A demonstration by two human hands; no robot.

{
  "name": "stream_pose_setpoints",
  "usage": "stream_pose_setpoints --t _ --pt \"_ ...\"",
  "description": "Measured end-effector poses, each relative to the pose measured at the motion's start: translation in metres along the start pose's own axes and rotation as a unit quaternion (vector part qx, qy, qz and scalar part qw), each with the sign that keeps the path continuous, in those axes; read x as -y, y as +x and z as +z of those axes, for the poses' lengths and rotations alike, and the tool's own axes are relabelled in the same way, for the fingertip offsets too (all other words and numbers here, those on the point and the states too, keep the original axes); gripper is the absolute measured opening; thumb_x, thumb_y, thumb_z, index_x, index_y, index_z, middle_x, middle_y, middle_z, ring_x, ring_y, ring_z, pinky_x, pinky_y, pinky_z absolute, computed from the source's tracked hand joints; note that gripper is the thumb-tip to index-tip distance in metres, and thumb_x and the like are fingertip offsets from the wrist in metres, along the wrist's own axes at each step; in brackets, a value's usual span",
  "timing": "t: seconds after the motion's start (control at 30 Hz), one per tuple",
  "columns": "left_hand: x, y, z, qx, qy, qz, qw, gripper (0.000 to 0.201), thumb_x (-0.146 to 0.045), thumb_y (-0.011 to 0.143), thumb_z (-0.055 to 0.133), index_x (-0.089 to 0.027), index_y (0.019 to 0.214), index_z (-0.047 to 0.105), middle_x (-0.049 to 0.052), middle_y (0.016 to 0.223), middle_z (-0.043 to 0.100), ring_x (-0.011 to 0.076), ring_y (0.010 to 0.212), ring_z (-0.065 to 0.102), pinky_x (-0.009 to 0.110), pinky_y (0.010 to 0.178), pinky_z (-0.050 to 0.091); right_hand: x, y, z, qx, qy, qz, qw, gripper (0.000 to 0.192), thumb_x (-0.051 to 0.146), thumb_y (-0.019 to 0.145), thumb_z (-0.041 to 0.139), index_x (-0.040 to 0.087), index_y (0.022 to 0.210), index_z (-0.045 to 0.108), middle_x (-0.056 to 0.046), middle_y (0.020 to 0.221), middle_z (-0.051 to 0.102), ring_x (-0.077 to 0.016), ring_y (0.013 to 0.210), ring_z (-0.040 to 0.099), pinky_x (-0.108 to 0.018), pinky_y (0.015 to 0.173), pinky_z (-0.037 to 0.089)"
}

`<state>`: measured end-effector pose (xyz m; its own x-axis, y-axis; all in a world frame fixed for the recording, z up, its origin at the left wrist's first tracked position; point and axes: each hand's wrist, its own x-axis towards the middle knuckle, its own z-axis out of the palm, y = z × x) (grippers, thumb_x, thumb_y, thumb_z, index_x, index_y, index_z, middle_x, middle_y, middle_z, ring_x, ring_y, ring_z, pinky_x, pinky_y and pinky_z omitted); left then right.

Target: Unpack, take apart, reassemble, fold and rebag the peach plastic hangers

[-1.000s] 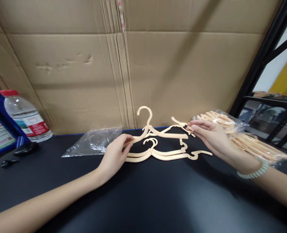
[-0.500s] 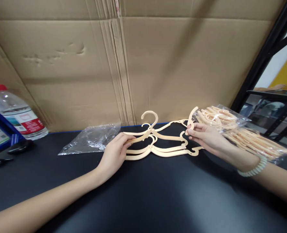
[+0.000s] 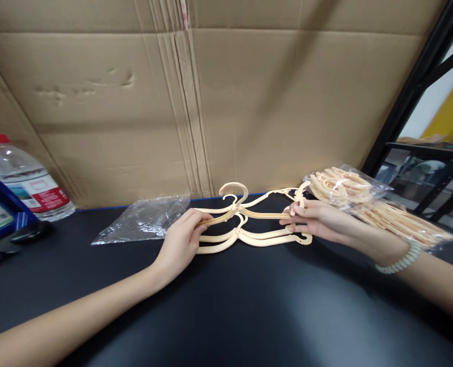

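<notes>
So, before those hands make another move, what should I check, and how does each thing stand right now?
1. Left hand has a grip on the held hanger: ok, it pinches the left arm.
2. Right hand has the curved piece: ok, it is between the fingers, at the hanger's right end.
3. Curved piece joined to that end: cannot tell, the fingers cover the spot.
4. Held hanger apart from the other hangers: cannot tell, they overlap in this view.
5. Bottle away from both hands: ok, it stands at the far left.
</notes>
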<state>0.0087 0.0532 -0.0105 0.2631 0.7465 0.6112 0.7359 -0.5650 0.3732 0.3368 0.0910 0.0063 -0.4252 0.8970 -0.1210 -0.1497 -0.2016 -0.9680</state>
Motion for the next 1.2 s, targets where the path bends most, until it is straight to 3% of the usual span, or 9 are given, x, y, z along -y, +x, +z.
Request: stream_pose_setpoints --t 0.27,0.47,0.73,0.83,1.03,1.2 --pt "-0.003 0.000 -0.001 -0.004 -0.001 0.008 1.000 0.020 -0.010 0.088 0.043 -0.021 0.092 0.059 0.003 0.090 0.061 0.0176 0.080 0.058 0.029 0.070 0.048 0.002 -0.003 0.005 -0.005 -0.038 0.023 0.999 0.025 0.027 0.069 0.080 0.015 0.076 0.060 -0.002 0.075 0.062 -0.0132 0.074 0.064 -0.023 0.072 0.053" --pt "-0.005 0.000 -0.002 -0.003 -0.001 0.015 1.000 0.019 -0.010 0.089 0.043 -0.021 0.092 0.059 0.003 0.090 0.061 0.0176 0.080 0.059 0.029 0.070 0.049 -0.003 -0.004 0.009 -0.075 -0.032 -0.025 0.996 0.023 0.021 0.066 0.081 0.017 0.067 0.058 0.001 0.070 0.059 -0.0103 0.065 0.060 -0.024 0.069 0.053" --pt "-0.002 0.000 -0.002 -0.009 0.000 0.002 1.000 0.017 -0.011 0.088 0.046 -0.021 0.091 0.060 0.003 0.089 0.062 0.0184 0.080 0.059 0.031 0.071 0.049 0.002 -0.004 0.003 -0.082 -0.001 -0.007 0.997 0.018 0.029 0.073 0.079 0.017 0.080 0.068 -0.008 0.100 0.068 -0.0186 0.096 0.064 -0.029 0.081 0.056" --pt "-0.003 0.000 -0.002 -0.006 -0.001 0.002 1.000 0.019 -0.010 0.087 0.045 -0.020 0.091 0.060 0.003 0.090 0.062 0.0181 0.080 0.059 0.030 0.070 0.049 0.003 -0.002 -0.001 -0.067 0.034 -0.004 0.997 0.015 0.027 0.073 0.078 0.018 0.079 0.068 -0.009 0.106 0.069 -0.0200 0.096 0.065 -0.033 0.083 0.057" --pt "-0.003 0.000 -0.001 -0.004 -0.004 -0.001 1.000 0.022 -0.006 0.086 0.044 -0.020 0.091 0.060 0.003 0.090 0.062 0.0177 0.081 0.059 0.030 0.071 0.049 0.007 -0.004 -0.005 -0.046 0.022 0.012 0.999 0.014 0.028 0.076 0.076 0.017 0.081 0.068 -0.010 0.111 0.069 -0.0203 0.094 0.068 -0.033 0.083 0.057" --pt "-0.004 0.001 -0.001 -0.005 -0.003 0.002 1.000 0.022 -0.006 0.086 0.044 -0.020 0.091 0.060 0.003 0.090 0.062 0.0177 0.080 0.059 0.030 0.070 0.049 0.007 -0.006 0.001 -0.033 -0.002 0.024 0.999 0.017 0.028 0.071 0.079 0.017 0.076 0.067 -0.009 0.097 0.072 -0.0205 0.090 0.069 -0.030 0.082 0.057"
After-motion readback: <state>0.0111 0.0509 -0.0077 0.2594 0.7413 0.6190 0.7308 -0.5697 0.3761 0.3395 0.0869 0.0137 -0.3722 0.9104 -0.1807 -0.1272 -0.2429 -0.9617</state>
